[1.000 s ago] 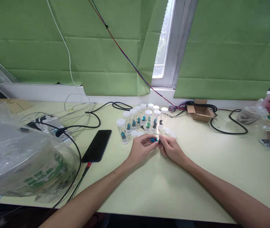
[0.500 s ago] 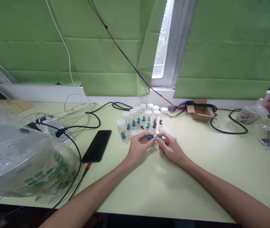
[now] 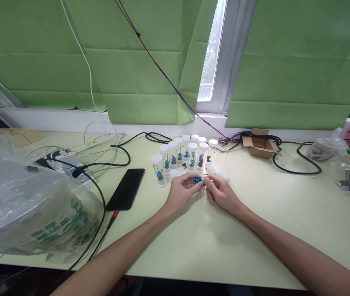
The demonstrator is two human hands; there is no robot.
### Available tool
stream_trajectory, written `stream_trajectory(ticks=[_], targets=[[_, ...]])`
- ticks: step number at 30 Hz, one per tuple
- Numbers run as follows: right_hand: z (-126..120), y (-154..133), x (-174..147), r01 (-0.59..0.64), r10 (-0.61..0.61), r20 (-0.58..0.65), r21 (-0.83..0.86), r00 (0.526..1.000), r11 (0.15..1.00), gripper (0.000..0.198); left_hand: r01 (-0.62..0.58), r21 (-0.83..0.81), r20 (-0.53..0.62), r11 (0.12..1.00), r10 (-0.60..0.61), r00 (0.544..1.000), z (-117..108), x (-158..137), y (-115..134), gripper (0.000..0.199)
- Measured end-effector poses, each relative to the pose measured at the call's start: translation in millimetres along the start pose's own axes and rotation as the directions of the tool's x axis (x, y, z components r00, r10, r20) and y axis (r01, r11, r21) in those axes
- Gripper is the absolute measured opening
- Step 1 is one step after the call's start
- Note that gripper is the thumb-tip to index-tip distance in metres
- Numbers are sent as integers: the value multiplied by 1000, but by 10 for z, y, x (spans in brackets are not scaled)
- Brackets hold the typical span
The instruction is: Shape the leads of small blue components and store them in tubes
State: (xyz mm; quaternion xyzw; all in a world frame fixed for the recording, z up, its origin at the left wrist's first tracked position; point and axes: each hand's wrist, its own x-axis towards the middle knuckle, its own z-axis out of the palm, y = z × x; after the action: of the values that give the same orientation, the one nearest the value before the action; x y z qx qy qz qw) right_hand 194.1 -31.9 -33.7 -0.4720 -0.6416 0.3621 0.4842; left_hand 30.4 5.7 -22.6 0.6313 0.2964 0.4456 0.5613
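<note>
My left hand (image 3: pixel 181 190) is closed in a pinch around a small shiny blue piece (image 3: pixel 197 179), partly covered by the fingers; its kind is too small to make out. Against its right end, the fingertips of my right hand (image 3: pixel 222 192) are pressed together, and whatever they pinch is hidden. A thin dark line, like a wire, shows between the two hands. Just beyond them stand several clear tubes with white caps (image 3: pixel 159 169), each with a small blue, green or dark piece on a thin stem inside. White round caps (image 3: pixel 216 169) lie close behind my right hand.
A black phone (image 3: pixel 126 189) with a cable lies left of my hands. A large plastic bag (image 3: pixel 39 205) fills the left side. Black cables (image 3: pixel 128 154) run along the back. An open cardboard box (image 3: pixel 260 147) and a crumpled clear bag (image 3: pixel 327 146) are at the back right.
My hands have drawn slightly closer together, with the blue piece shifted a little right. The blue bit seen between my right fingers before is now covered.
</note>
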Motion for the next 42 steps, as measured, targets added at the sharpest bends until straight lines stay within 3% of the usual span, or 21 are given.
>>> stream_trajectory(ticks=[17,31,42], targets=[[29,53,23,-11,9,-60,-27,998,1000,59,-13,11,16,1000,13,1000,22,-16,4,24],[7,-20,-13,-36,36,-9,21,999,999,30,8,-16,-33,1000,-8,999,2,11,11,22],[0,14,0,18,-18,-6,1,1000,1000,40,8,0,10,1000,-8,1000,11,-1,10,23]])
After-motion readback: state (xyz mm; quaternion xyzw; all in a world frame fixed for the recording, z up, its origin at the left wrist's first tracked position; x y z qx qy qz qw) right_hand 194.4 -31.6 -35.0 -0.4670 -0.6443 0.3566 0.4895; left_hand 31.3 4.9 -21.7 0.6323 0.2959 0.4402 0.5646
